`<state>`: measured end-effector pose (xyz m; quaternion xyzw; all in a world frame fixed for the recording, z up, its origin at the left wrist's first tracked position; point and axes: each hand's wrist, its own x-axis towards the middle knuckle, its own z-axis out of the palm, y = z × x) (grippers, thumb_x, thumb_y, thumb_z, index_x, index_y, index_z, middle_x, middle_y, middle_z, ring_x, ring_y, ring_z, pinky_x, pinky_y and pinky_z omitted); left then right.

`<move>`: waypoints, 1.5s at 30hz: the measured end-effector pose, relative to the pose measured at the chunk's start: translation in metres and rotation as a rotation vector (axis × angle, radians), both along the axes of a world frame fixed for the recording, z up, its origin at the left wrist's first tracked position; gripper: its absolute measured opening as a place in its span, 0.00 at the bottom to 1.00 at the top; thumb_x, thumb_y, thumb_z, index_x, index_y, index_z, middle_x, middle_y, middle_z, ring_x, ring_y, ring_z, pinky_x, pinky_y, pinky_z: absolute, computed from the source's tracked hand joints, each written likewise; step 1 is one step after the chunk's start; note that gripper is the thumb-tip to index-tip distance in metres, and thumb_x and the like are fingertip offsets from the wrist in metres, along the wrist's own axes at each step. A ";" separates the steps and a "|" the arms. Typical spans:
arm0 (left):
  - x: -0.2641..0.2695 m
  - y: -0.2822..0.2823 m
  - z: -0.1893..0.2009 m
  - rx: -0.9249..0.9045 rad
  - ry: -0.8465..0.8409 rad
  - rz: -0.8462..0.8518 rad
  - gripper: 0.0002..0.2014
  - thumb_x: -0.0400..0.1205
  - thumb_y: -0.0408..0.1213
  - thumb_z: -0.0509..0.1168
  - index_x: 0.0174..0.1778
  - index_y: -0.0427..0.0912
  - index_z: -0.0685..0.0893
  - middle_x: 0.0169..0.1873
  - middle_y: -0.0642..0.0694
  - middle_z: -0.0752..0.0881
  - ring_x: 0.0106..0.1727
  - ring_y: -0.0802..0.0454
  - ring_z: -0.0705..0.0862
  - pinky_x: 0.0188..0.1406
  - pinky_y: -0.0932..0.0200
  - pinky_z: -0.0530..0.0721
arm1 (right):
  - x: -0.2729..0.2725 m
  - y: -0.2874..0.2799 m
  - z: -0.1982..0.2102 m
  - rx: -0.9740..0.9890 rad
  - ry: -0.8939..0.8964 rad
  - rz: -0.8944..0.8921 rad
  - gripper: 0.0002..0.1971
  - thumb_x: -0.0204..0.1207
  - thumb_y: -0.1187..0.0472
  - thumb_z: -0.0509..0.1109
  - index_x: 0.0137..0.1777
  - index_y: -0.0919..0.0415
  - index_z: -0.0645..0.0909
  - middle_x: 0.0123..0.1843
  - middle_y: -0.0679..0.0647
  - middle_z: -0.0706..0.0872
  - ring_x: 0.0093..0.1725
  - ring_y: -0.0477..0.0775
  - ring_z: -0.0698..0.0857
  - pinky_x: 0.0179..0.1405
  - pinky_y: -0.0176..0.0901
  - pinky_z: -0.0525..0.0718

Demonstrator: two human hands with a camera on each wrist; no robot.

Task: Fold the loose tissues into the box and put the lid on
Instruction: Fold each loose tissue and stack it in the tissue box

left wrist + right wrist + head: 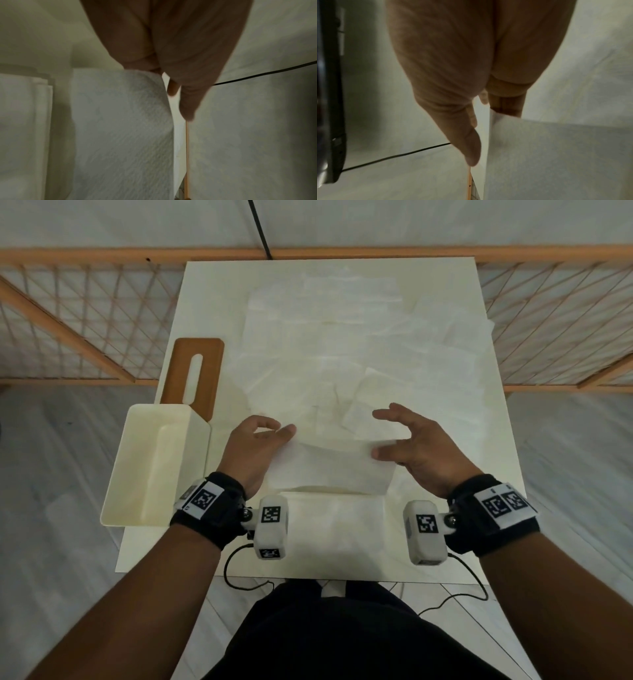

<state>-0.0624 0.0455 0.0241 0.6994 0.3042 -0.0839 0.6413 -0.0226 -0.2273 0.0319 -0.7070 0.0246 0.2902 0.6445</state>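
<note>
Tissues (342, 344) lie spread loose and overlapping across the middle and far part of the white worktop (496, 508), reaching towards its right edge. One tissue (329, 467) sits nearer the front edge, lifted between both hands. The left hand (255, 446) pinches its left end between curled fingers and thumb; the left wrist view shows the sheet's corner (142, 75) tucked under the fingers (137, 63) and the paper hanging down from there. The right hand (411, 446) holds the right end, thumb against the sheet's edge with the other fingers spread above it; in the right wrist view the corner (498, 116) sits against the fingertips (505, 108). A folded tissue (339, 518) lies flat just in front of the held one, at the front edge. The cream box (154, 470) stands open at the left front corner, overhanging the left edge. The brown lid (195, 374), with its long slot, lies flat on the worktop just behind the box, at the left edge.
</note>
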 end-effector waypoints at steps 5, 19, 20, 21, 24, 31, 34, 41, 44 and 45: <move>-0.009 0.007 0.004 0.009 -0.037 -0.125 0.13 0.69 0.32 0.82 0.46 0.50 0.93 0.67 0.52 0.84 0.71 0.55 0.81 0.74 0.49 0.78 | -0.001 -0.001 0.010 -0.159 -0.111 0.107 0.33 0.62 0.68 0.87 0.67 0.49 0.85 0.71 0.15 0.68 0.56 0.41 0.88 0.56 0.36 0.85; -0.022 0.013 0.012 0.545 -0.196 -0.454 0.08 0.76 0.38 0.77 0.38 0.55 0.85 0.67 0.62 0.80 0.72 0.59 0.75 0.73 0.55 0.71 | -0.009 0.001 0.017 -0.558 -0.479 0.220 0.03 0.77 0.58 0.76 0.43 0.48 0.87 0.58 0.38 0.87 0.53 0.38 0.83 0.55 0.30 0.77; -0.024 0.014 0.014 0.486 -0.196 -0.454 0.08 0.77 0.37 0.75 0.38 0.53 0.85 0.63 0.63 0.84 0.69 0.60 0.78 0.72 0.56 0.71 | -0.010 0.000 0.024 -0.525 -0.424 0.231 0.03 0.77 0.58 0.76 0.43 0.49 0.87 0.51 0.39 0.89 0.45 0.36 0.84 0.46 0.26 0.77; -0.026 0.015 0.018 0.406 -0.185 -0.445 0.08 0.78 0.34 0.74 0.37 0.51 0.84 0.56 0.61 0.88 0.64 0.60 0.83 0.68 0.59 0.75 | -0.011 -0.001 0.028 -0.476 -0.363 0.255 0.03 0.78 0.58 0.76 0.43 0.50 0.88 0.46 0.41 0.90 0.40 0.36 0.84 0.39 0.24 0.75; -0.031 0.019 0.022 0.287 -0.169 -0.411 0.08 0.80 0.29 0.71 0.38 0.47 0.84 0.38 0.57 0.89 0.43 0.61 0.86 0.44 0.68 0.80 | -0.014 -0.005 0.036 -0.277 -0.205 0.246 0.02 0.78 0.64 0.76 0.46 0.57 0.88 0.40 0.54 0.92 0.36 0.45 0.86 0.35 0.31 0.78; -0.056 0.019 -0.023 0.327 0.062 -0.371 0.03 0.79 0.36 0.75 0.41 0.47 0.87 0.35 0.49 0.91 0.37 0.53 0.87 0.40 0.56 0.85 | -0.029 -0.007 -0.016 -0.303 -0.057 0.167 0.04 0.75 0.68 0.78 0.47 0.61 0.87 0.37 0.59 0.88 0.32 0.51 0.84 0.33 0.43 0.83; -0.067 0.009 -0.050 0.484 0.146 -0.429 0.04 0.77 0.39 0.76 0.41 0.49 0.86 0.33 0.56 0.87 0.36 0.58 0.84 0.34 0.65 0.77 | -0.046 -0.003 -0.055 -0.524 -0.093 0.190 0.04 0.73 0.63 0.79 0.44 0.54 0.87 0.38 0.54 0.88 0.33 0.46 0.83 0.33 0.31 0.80; -0.080 -0.003 -0.077 0.554 0.166 -0.375 0.06 0.78 0.36 0.74 0.47 0.45 0.84 0.37 0.50 0.84 0.37 0.59 0.81 0.32 0.77 0.72 | -0.069 0.005 -0.094 -0.667 -0.188 0.130 0.07 0.71 0.65 0.78 0.43 0.54 0.83 0.36 0.44 0.83 0.37 0.45 0.80 0.33 0.19 0.73; -0.078 -0.001 -0.081 0.559 0.127 -0.321 0.09 0.76 0.34 0.76 0.48 0.44 0.84 0.39 0.49 0.85 0.40 0.56 0.83 0.40 0.68 0.77 | -0.072 0.005 -0.098 -0.707 -0.230 0.114 0.10 0.70 0.63 0.79 0.45 0.53 0.82 0.40 0.45 0.81 0.39 0.46 0.79 0.35 0.21 0.70; -0.078 0.000 -0.082 0.569 0.125 -0.315 0.10 0.75 0.35 0.76 0.48 0.44 0.84 0.40 0.50 0.85 0.41 0.55 0.84 0.42 0.65 0.79 | -0.073 0.004 -0.098 -0.719 -0.245 0.108 0.10 0.69 0.62 0.80 0.46 0.53 0.82 0.43 0.45 0.80 0.40 0.44 0.79 0.37 0.21 0.70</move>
